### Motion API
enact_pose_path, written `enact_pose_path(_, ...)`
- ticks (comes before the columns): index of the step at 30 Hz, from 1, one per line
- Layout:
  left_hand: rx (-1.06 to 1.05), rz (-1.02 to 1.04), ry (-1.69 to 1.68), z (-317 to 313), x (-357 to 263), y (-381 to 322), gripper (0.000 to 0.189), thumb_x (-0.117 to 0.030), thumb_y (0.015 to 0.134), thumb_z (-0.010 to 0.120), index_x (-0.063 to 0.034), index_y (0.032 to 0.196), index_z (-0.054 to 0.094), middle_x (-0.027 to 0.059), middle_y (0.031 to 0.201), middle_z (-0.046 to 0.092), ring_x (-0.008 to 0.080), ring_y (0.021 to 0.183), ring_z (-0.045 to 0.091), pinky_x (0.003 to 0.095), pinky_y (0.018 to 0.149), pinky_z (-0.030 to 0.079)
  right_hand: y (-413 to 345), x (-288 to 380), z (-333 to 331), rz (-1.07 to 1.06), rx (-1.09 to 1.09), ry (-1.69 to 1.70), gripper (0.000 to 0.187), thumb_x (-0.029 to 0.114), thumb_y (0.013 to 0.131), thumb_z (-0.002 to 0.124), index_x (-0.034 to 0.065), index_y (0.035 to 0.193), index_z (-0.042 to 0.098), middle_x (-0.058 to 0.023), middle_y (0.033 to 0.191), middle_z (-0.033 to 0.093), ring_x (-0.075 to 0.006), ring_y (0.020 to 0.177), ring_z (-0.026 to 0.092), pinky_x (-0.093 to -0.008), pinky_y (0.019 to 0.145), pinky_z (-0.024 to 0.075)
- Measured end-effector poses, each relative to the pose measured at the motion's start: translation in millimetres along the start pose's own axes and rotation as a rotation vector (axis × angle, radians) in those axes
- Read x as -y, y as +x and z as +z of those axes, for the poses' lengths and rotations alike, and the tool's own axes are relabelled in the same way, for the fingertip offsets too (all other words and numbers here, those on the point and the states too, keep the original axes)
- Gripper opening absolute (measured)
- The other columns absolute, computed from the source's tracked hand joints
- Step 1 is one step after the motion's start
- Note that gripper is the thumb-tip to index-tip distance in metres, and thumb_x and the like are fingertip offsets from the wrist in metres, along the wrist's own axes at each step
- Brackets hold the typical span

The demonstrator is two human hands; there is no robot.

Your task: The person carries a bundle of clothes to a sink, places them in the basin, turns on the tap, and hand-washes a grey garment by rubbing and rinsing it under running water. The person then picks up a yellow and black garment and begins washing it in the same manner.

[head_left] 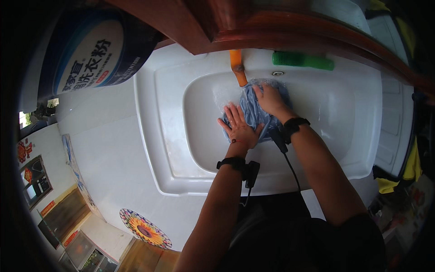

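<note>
A wet blue cloth (249, 112), bunched and wrinkled, lies in the basin of a white sink (166, 136). My left hand (241, 131) rests on its lower left part, fingers spread and back of the hand upward. Over the upper right part of the cloth is my right hand (270, 100); its fingers bend onto the fabric, and whether they grip it cannot be seen. Above the cloth hangs an orange faucet (237, 66). Splashing water or froth (225, 95) shows to the left of the cloth.
Overhead, a dark red wooden frame (272, 37) crosses the view. A dark blue container (91, 51) with printed writing is at upper left. A green plastic item (302, 61) lies on the sink's back ledge. Black wrist straps (232, 163) carry cabled devices. A ribbed white panel (396, 125) adjoins on the right.
</note>
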State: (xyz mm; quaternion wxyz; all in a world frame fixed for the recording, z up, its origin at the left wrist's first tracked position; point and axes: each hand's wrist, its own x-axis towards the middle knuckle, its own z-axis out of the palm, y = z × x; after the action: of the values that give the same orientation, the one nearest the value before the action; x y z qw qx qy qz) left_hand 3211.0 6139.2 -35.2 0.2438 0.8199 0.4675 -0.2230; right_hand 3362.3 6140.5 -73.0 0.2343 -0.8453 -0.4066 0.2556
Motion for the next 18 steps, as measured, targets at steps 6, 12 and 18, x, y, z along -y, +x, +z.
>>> enact_pose_path(6,0.234,-0.018,0.253,-11.2,-3.6,-1.9,0.099,-0.065,0.084,0.044,0.0004,0.148,0.008,0.0243,0.153,-0.011,0.0409,0.14,-0.018,0.0682,0.103,-0.01,-76.5,13.4,-44.3,-0.425,0.027,-0.088,0.033,0.033,0.087,0.06,0.0115,0.113,0.057,-0.0171,0.125,0.05,-0.0382,0.11,0.048,-0.049,0.089,0.0444)
enact_pose_path(12,0.108,0.008,0.092,-4.9,-2.7,-0.1,0.1,-0.058,0.083,0.05,0.0023,0.147,0.004,0.0257,0.152,-0.012,0.0425,0.139,-0.022,0.0703,0.1,-0.012,-35.5,37.8,11.5,-0.206,0.182,-0.282,0.029,0.034,0.087,0.059,0.0103,0.103,0.063,-0.0151,0.109,0.06,-0.0355,0.101,0.056,-0.0483,0.075,0.0502)
enact_pose_path(18,0.046,-0.035,0.045,-1.6,-4.2,1.7,0.103,-0.065,0.083,0.045,0.0039,0.147,0.001,0.0226,0.153,-0.014,0.0378,0.14,-0.02,0.0665,0.104,-0.011,-4.5,5.2,-4.7,0.069,-0.075,0.179,0.028,0.026,0.09,0.054,0.0064,0.11,0.057,-0.0223,0.092,0.065,-0.0439,0.087,0.061,-0.0497,0.078,0.0481)
